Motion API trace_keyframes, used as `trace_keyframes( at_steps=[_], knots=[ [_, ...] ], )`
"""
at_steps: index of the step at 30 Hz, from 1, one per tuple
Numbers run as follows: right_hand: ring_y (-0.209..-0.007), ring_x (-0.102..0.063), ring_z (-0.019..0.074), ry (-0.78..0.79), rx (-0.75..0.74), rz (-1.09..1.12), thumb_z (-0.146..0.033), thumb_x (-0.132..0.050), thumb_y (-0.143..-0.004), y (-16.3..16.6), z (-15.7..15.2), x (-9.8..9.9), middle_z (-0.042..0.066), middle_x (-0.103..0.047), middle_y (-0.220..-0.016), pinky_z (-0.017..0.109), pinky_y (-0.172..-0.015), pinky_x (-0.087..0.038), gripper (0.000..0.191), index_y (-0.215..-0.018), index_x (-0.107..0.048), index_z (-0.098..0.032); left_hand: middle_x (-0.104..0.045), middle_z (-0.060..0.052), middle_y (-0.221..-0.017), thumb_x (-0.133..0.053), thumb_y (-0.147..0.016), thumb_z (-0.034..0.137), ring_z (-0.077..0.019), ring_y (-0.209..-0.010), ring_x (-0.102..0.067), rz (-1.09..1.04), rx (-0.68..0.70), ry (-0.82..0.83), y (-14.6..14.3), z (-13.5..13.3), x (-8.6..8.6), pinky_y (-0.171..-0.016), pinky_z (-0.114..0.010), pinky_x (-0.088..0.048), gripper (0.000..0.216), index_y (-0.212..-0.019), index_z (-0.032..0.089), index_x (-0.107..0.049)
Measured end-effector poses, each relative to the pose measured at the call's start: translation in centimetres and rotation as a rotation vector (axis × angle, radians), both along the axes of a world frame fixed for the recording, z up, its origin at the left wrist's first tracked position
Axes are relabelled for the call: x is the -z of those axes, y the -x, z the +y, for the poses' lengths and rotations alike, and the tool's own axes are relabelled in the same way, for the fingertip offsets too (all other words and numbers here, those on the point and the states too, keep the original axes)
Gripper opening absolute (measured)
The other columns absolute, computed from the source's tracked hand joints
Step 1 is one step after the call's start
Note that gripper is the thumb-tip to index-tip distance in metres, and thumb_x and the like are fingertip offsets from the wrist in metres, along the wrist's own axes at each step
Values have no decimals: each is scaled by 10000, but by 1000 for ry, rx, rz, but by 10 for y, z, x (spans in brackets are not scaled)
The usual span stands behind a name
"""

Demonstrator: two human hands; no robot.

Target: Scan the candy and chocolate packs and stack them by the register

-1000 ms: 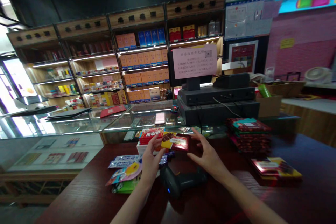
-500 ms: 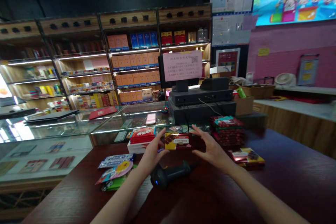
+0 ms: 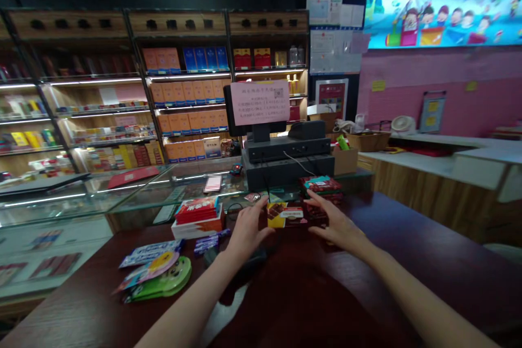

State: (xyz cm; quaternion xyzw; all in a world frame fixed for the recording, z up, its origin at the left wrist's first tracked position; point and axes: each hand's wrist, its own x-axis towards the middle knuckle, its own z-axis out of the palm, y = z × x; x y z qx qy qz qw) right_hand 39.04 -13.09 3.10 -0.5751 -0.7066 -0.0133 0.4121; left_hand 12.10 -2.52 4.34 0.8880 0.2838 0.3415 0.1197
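Note:
Between my hands is a yellow-and-brown chocolate box [image 3: 287,215], its printed front facing me, raised over the dark wooden counter. My left hand [image 3: 248,231] grips its left end with thumb and fingers; my right hand [image 3: 337,228] grips the right end. Behind the right hand is a stack of dark red packets [image 3: 320,185], partly hidden. A black barcode scanner [image 3: 256,259] lies on the counter, partly covered by my left wrist.
On the left lie blue-and-white packets [image 3: 150,252], a green packet [image 3: 167,281] and small purple packets [image 3: 207,243]. A white-and-orange box [image 3: 198,227] holds red packets. Behind stand the cash register [image 3: 287,149] and a glass display case [image 3: 134,196].
The view has turned right. My hands have carried the chocolate box right, away from the scanner and closer to the dark red stack.

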Motion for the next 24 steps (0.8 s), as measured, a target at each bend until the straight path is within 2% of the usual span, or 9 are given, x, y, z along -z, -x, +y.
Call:
trace_keyframes(
  at_steps=[8, 15, 19, 24],
  knots=[
    [-1263, -577, 282, 133, 30, 111, -231, -695, -733, -58, -20, 5, 86, -609, -1380, 494, -1089, -428, 903, -1531, -278, -302, -604, -54, -1346, -771, -749, 262, -252, -1192, -555, 36, 25, 4, -61, -14, 9, -1040, -419, -379, 824, -1458, 285, -351],
    [-1301, -551, 276, 228, 13, 142, -356, -737, -741, -100, -27, 11, 119, -592, -1405, 467, -1118, -392, 908, -1525, -292, -252, -614, -51, -1335, -746, -763, 259, -249, -1196, -549, 48, 42, 96, -102, -25, 15, -1042, -402, -362, 780, -1445, 269, -365],
    [-1344, -504, 274, 293, 8, 153, -271, -712, -733, -116, -29, 11, 122, -571, -1429, 489, -1148, -335, 914, -1532, -269, -235, -618, -50, -1325, -734, -771, 282, -249, -1197, -547, 66, 33, 131, -120, -29, 18, -1034, -396, -364, 762, -1439, 270, -368],
    [-1336, -508, 280, 367, 6, 190, -195, -696, -691, -130, -32, 14, 132, -577, -1420, 481, -1154, -321, 938, -1529, -274, -209, -601, -60, -1356, -747, -752, 322, -259, -1212, -548, 99, 23, 182, -139, -30, 28, -1036, -398, -363, 776, -1433, 269, -377]
  ],
)
